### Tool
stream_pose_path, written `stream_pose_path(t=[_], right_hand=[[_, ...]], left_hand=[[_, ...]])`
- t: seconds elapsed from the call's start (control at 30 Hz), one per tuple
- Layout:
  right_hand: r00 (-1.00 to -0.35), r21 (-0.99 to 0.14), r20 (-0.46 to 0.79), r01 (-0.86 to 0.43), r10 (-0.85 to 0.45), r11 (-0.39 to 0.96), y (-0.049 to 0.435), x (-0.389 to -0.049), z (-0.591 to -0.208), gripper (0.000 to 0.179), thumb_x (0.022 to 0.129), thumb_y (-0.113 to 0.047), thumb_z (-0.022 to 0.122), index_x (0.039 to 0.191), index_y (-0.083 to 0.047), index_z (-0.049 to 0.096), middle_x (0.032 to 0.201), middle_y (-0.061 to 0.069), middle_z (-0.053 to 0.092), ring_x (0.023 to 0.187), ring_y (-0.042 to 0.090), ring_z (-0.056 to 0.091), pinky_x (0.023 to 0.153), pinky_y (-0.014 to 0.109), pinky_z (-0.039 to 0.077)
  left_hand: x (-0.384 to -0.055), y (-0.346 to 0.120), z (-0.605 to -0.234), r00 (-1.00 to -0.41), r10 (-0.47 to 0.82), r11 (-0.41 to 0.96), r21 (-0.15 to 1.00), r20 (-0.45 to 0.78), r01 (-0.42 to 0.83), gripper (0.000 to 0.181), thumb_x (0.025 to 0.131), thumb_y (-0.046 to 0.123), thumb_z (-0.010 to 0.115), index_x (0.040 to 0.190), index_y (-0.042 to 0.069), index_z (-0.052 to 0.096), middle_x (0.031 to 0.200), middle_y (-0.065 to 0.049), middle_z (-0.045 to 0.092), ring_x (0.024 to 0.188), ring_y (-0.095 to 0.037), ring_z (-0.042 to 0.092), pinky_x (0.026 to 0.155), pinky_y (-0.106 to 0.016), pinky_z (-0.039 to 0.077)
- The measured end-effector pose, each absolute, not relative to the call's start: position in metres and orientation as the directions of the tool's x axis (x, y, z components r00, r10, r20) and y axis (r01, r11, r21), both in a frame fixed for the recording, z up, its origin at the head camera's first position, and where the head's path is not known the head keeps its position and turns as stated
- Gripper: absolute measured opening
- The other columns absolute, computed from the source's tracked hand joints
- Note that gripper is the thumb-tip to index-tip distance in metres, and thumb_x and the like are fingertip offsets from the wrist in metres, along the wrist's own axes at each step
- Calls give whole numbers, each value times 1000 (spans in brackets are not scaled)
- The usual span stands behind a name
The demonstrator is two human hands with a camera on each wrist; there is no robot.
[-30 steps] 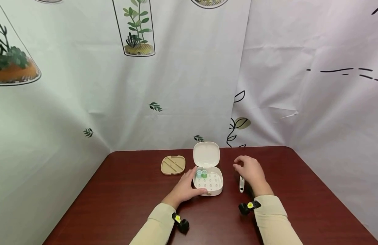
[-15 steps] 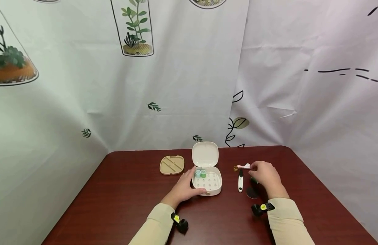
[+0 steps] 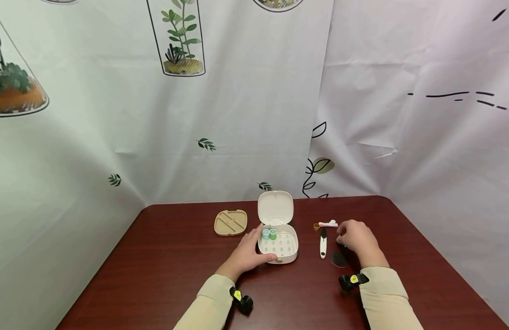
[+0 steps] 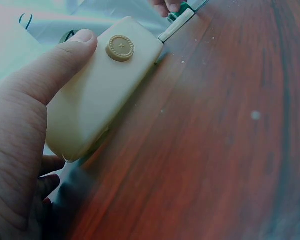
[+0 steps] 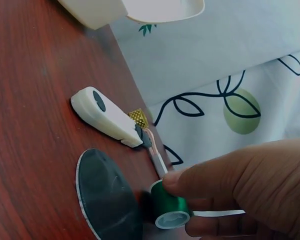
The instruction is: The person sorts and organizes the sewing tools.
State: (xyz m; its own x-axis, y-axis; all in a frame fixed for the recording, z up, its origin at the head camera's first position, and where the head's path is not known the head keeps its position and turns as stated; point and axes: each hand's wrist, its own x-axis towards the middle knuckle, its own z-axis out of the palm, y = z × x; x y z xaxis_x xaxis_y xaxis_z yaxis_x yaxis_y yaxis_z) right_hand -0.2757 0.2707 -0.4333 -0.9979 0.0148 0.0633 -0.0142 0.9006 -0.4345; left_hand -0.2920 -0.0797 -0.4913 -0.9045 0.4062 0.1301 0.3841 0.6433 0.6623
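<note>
A white sewing box (image 3: 296, 247) stands with its lid raised, its floor set with small pegs. A light blue spool (image 3: 266, 234) and a green spool (image 3: 273, 234) stand in its far left corner. My left hand (image 3: 247, 256) holds the box, thumb across the front beside the round clasp (image 4: 122, 47), fingers along the left side. Farther right, my right hand (image 3: 357, 238) pinches a dark green thread spool (image 5: 167, 204) between thumb and fingers, low over the table. Near it lie a white cutter with a dark tip (image 3: 323, 245) and a black disc (image 5: 107, 195).
A beige divided tray (image 3: 230, 222) lies left of the box. Behind the cutter are a gold thimble (image 3: 317, 226) and a thin white and pink piece (image 3: 329, 223). The dark red table (image 3: 176, 256) ends at a printed cloth (image 3: 238, 114).
My right hand has moved right and slightly toward me, uncovering the thimble, the thin piece and the disc. It now pinches the dark green spool. My left hand stays on the box.
</note>
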Motion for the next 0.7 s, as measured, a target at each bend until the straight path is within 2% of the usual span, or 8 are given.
stream_pose_path(t=[0.5, 0.7], right_hand=[[-995, -428, 90, -74, -39, 901, 271, -276, -437, 8, 81, -5, 76, 82, -7, 68, 78, 5, 63, 67, 21, 56, 62, 41, 49], [-994, -459, 107, -74, -27, 885, 270, -276, -434, 8, 83, -9, 74, 83, -9, 66, 78, 4, 61, 69, 22, 54, 63, 39, 46]], left_hand=[[-292, -79, -491, -901, 413, 646, 655, 133, 393, 110, 79, 59, 79, 162, 12, 24, 161, -15, 33, 149, -36, 28, 120, -54, 24], [-293, -80, -493, -900, 414, 642, 657, 137, 395, 110, 79, 60, 78, 162, 12, 23, 161, -15, 33, 149, -36, 28, 120, -55, 23]])
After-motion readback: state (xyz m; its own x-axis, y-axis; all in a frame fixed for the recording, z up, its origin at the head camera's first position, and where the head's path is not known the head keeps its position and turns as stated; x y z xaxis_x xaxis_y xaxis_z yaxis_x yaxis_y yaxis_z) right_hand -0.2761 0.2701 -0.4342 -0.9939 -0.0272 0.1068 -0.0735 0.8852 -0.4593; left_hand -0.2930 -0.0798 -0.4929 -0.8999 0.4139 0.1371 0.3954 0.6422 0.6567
